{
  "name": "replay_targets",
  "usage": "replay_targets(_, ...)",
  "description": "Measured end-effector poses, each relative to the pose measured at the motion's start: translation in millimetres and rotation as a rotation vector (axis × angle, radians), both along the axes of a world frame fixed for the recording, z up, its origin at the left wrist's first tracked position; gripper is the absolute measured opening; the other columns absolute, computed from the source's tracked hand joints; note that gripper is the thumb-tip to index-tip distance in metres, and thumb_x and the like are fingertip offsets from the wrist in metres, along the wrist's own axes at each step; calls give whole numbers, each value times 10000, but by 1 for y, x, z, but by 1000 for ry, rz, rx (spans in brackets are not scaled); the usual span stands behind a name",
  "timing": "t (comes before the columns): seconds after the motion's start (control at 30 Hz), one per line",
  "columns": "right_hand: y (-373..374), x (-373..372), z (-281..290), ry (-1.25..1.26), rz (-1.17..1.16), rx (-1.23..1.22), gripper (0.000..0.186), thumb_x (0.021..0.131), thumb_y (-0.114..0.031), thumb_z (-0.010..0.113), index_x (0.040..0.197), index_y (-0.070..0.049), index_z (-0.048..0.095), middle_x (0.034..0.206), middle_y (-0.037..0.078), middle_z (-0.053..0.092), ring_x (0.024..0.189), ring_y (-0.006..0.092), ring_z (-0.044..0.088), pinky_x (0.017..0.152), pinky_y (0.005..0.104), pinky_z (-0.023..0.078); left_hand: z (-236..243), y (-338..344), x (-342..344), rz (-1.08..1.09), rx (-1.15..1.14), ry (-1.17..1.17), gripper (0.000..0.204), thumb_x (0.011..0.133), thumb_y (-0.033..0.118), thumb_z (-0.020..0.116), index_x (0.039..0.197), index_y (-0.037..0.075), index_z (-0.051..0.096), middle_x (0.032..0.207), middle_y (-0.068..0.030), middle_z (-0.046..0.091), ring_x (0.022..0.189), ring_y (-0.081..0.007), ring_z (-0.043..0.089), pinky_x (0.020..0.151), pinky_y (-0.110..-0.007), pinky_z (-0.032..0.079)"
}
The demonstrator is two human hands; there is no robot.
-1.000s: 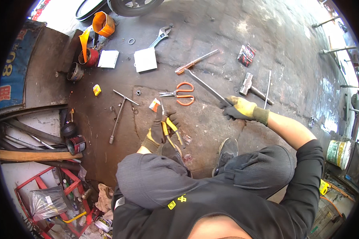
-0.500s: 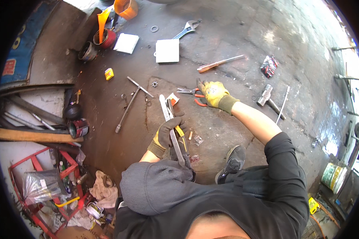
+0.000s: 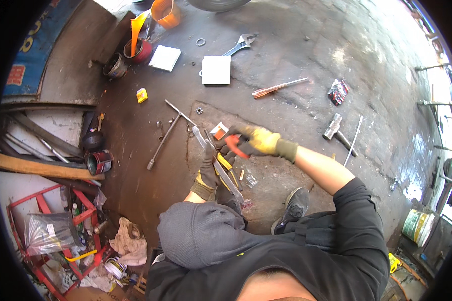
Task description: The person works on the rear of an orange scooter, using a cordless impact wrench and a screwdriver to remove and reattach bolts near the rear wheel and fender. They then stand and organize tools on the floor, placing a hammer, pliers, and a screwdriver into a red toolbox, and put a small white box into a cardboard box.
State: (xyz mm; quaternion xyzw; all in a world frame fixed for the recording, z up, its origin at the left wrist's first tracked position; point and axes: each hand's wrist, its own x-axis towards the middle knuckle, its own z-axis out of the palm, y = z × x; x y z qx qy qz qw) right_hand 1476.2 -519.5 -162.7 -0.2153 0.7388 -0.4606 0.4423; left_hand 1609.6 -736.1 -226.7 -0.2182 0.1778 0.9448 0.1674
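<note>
Since the earlier frame, the orange-handled scissors [image 3: 235,145] have been lifted off the floor [image 3: 291,118] and brought toward the L hand [image 3: 206,170] by the R hand [image 3: 260,140]. R fingers are closed on the orange handles; blades are blurred, so whether they're parted can't be told. By the L fingers, curled round & partly hidden, a flat metal bar [image 3: 229,181] and yellow-handled pliers [image 3: 226,163] are gripped together, prob. bunched so the R hand is left free. Bar is left poking out both ends of the fist; scissors are held approx. just beside the L fingers, contact not confirmed
</note>
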Motion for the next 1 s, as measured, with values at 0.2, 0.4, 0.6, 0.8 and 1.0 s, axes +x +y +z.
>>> replay_targets(0.2, -43, 41, 40, 569, 408, 322, 367, 970, -308, 667, 1236, -58, 700, 1153, 202, 742, 1113, 368, 729, 920, 472, 592, 18, -8, -25, -177, -226, -15, 530, 1069, 342, 644, 1491, 33, 558, 1410, -152, 669, 1251, -313, 682, 1078, -524, 574)
replay_targets(0.4, -31, -34, 46, -169, 474, 44, 367, 1022, -420, 687, 1197, -111, 780, 1019, 109, 803, 895, 202, 777, 710, 329, 602, 22, -13, -15, -328, 85, 227, 691, 933, 393, 738, 1441, -48, 580, 1346, -178, 694, 1160, -311, 715, 1005, -493, 604)
replay_targets(0.6, -45, -202, 9, 84, -70, 66, 361, 1055, -365, 639, 1317, -143, 750, 1196, 105, 796, 1015, 173, 779, 810, 338, 620, 51, -76, 14, -14, 113, 29, 664, 973, 100, 675, 1568, -11, 401, 1286, -179, 695, 1226, -407, 677, 999, -581, 627)
replay_targets(0.8, -85, -322, -75, 1214, 447, 938, 568, 1090, -197, 425, 1656, -239, 414, 1730, 104, 383, 1594, 345, 361, 1262, 534, 339, 76, -106, 85, 296, -127, -13, 551, 986, 171, 675, 1497, 24, 530, 1301, -157, 704, 1294, -392, 652, 1095, -584, 558)
replay_targets(1.0, -101, -320, -96, 1167, 454, 911, 368, 1058, -193, 465, 1338, -117, 691, 1384, 178, 699, 1222, 337, 709, 1024, 497, 541, 74, -99, 130, 462, -117, -196, 513, 974, 207, 694, 1435, 9, 591, 1309, -200, 727, 1246, -409, 694, 1077, -608, 570)
